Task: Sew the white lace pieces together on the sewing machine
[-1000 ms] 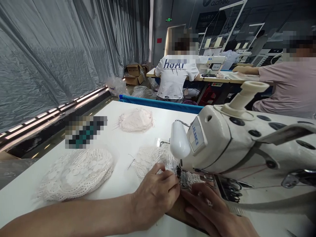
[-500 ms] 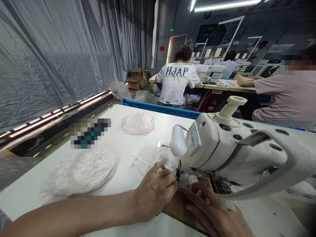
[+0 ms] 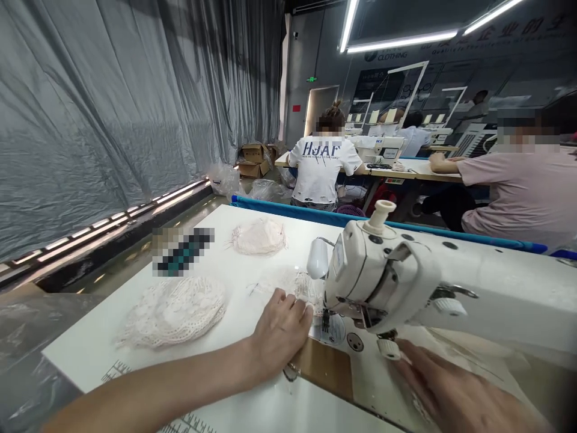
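Note:
My left hand [image 3: 280,332] lies on the white table beside the needle of a white sewing machine [image 3: 387,282], fingers stretched toward a piece of white lace [image 3: 301,284] behind the presser foot. My right hand [image 3: 444,392] rests flat on the machine bed at the lower right, blurred, fingers extended, holding nothing I can see. The needle plate [image 3: 333,328] shows bare between the two hands.
A heap of white lace pieces [image 3: 174,311] lies at the left of the table, a pinkish lace heap [image 3: 260,236] farther back. A blue strip [image 3: 288,208] edges the table's far side. Two people sit at sewing tables beyond. Grey plastic sheeting hangs at the left.
My right hand has drawn back from the needle to the lower right. The lace is now behind the presser foot. My left hand's fingers have stretched out. The view has tilted up.

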Available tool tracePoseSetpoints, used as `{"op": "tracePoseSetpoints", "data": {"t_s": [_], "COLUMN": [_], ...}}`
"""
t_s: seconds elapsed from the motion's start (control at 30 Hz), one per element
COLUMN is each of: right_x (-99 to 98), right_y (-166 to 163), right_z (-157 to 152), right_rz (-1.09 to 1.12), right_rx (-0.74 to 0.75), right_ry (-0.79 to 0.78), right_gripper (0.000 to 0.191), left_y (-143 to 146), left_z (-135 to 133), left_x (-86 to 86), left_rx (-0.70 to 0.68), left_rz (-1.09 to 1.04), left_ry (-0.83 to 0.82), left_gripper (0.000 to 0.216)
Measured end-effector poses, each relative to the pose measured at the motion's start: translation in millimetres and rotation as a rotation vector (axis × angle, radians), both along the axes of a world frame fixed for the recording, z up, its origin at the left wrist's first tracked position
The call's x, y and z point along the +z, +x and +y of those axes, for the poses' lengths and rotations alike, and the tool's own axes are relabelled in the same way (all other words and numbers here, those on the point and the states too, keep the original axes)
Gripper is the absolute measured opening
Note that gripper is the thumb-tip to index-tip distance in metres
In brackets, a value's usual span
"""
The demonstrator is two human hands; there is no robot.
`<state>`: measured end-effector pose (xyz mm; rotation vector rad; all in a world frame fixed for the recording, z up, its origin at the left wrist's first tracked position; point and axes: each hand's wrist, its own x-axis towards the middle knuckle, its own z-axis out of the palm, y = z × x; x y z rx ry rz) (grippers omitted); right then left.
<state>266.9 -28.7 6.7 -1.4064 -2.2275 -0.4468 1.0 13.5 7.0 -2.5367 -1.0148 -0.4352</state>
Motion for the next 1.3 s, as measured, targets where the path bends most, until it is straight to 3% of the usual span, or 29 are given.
{"op": "tracePoseSetpoints", "data": {"t_s": [0.07,0.13,0.23,0.3,0.37,0.43,0.53,0.63,0.73,0.97,1.17,1.3], "right_x": [3.4,6.7,13.3,16.0,14.7,10.2,5.1,5.3,2.9,-18.5,-9.9,-11.9], "right_y": [-16,-30,-40,-41,-39,-39,-42,-55,-69,-65,-55,-48], "right_z": [-3,-10,-20,-21,-16,-9,-5,-11,-18,-8,5,12], "right_rz": [-0.089,-0.075,0.130,0.324,0.464,0.473,0.309,0.197,0.153,-0.061,-0.030,0.028], "right_rx": [0.069,0.180,0.394,0.458,0.394,0.252,0.087,0.154,0.315,0.323,0.306,0.293], "right_ry": [-0.028,-0.073,-0.337,-0.603,-0.704,-0.584,-0.244,-0.070,-0.104,-0.098,-0.251,-0.251], "right_gripper": [0.024,0.029,0.048,0.031,0.021,0.023,0.022,0.023,0.022,0.022,0.030,0.036], "left_y": [-1,-1,2,4,2,-3,-12,-15,-13,-14,-12,-8], "left_z": [-12,-29,-54,-63,-64,-61,-56,-50,-38,-19,-15,-14], "left_x": [3.3,12.0,30.5,38.6,39.8,36.9,33.0,30.4,21.7,-0.3,-3.2,-0.2], "left_rx": [0.039,0.007,-0.086,-0.059,0.004,0.024,0.048,0.005,-0.197,-0.270,-0.295,-0.300], "left_rz": [0.045,-0.030,-0.368,-0.614,-0.727,-0.652,-0.402,-0.262,-0.176,-0.121,-0.143,-0.097], "left_ry": [-0.038,-0.218,-0.804,-1.175,-1.307,-1.204,-0.808,-0.443,-0.243,-0.248,-0.220,-0.197], "left_gripper": [0.030,0.034,0.032,0.030,0.037,0.049,0.061,0.047,0.034,0.023,0.015,0.017]}}
